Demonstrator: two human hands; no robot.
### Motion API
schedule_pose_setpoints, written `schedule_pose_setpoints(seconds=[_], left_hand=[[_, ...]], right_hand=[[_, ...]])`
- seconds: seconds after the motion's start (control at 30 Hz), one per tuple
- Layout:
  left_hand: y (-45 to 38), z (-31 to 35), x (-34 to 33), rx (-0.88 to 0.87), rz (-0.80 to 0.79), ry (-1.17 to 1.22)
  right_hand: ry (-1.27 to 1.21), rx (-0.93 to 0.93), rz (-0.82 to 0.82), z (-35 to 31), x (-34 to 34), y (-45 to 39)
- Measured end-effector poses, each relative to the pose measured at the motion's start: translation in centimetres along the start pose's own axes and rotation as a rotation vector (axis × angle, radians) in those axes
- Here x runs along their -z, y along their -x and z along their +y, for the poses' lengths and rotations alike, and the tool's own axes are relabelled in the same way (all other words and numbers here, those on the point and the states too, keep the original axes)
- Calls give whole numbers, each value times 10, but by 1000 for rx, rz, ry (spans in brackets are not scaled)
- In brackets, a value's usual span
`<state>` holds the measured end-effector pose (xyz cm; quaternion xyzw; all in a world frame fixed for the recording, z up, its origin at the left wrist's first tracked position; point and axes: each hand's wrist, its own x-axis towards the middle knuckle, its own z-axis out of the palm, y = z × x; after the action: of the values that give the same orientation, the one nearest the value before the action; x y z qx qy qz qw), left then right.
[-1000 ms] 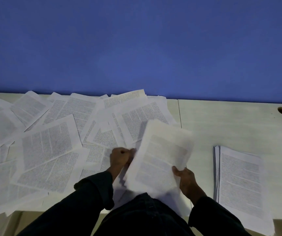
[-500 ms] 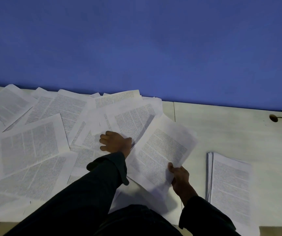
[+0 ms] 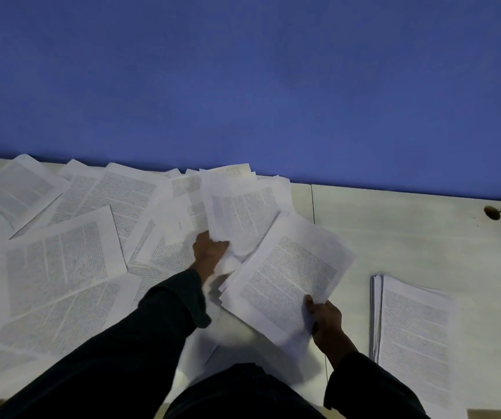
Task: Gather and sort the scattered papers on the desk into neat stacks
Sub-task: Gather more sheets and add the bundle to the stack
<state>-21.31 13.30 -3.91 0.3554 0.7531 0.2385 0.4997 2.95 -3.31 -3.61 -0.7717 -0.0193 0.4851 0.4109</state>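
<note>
Left hand (image 3: 210, 249): fingers curled round the near corner of a printed sheet (image 3: 243, 210), which crumples at the pinch and rises off the pile.
Right hand (image 3: 324, 320): thumb on top, pinching the near right corner of the gathered sheaf (image 3: 288, 282), held tilted above the table (image 3: 409, 234).
Landmark: the neat stack (image 3: 415, 337), squared near the table's front edge.
Sheaf: just left of the stack, apart from it.
Lifted sheet: further left and toward the blue wall (image 3: 243, 80), its lower edge near the sheaf's far corner.
Scattered papers (image 3: 61, 258): well left of the stack, overlapping at many angles, covering that half of the table.
Step in hand (judgement): bringing the lifted sheet onto the sheaf.
Doing it well: ease the left grip so the corner flattens; lay the sheet print-up, edges matched to the sheaf; keep the right thumb firm so the lower sheets do not fan.
Progress (judgement): early; most papers remain loose.
Risk: neighbouring sheets dragging along.
</note>
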Motion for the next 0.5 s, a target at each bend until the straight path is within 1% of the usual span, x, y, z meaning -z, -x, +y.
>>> schedule_pose_setpoints(seconds=[0.07,0.17,0.2,0.23,0.27,0.3,0.33,0.37,0.43,0.5], left_hand=[[-8,6,27,30,-13,150],[-15,16,75,94,-181,575],[-14,22,91,119,-220,719],[-13,26,104,126,-250,815],[-9,30,114,123,-288,866],[-5,32,122,117,-325,858],[-1,31,128,109,-368,784],[3,28,132,87,-414,640],[6,17,135,28,-495,230],[12,14,136,-63,-534,-189]], right_hand=[[68,9,-7,2,4,1],[140,63,18,-1,11,4],[184,102,8,-2,13,2],[220,132,6,-2,14,-3],[230,153,4,0,14,-8],[226,166,4,1,14,-11],[230,176,-8,2,13,-14],[242,178,-28,1,12,-11],[264,206,-125,-3,11,-6],[285,278,-299,-9,13,-4]])
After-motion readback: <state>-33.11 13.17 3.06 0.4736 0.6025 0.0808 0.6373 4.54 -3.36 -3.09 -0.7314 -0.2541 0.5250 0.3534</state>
